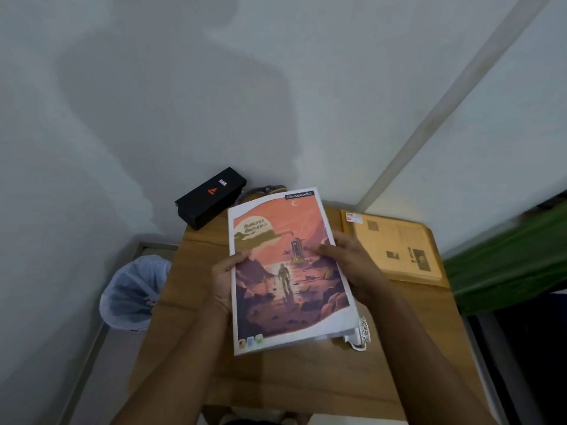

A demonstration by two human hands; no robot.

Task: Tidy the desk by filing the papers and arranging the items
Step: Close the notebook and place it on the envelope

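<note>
I hold a notebook with an orange astronaut cover above the wooden desk. My left hand grips its left edge and my right hand grips its right edge, thumb on the cover. A tan file folder with printed sheets lies flat at the desk's back right. A black box with a red mark sits at the back left, overhanging the edge. A small white patterned object peeks out under the notebook's lower right corner. Something striped is mostly hidden behind the notebook.
A waste bin lined with a pale bag stands on the floor left of the desk. White walls meet in a corner behind the desk. Green cloth hangs at the right, above a dark area.
</note>
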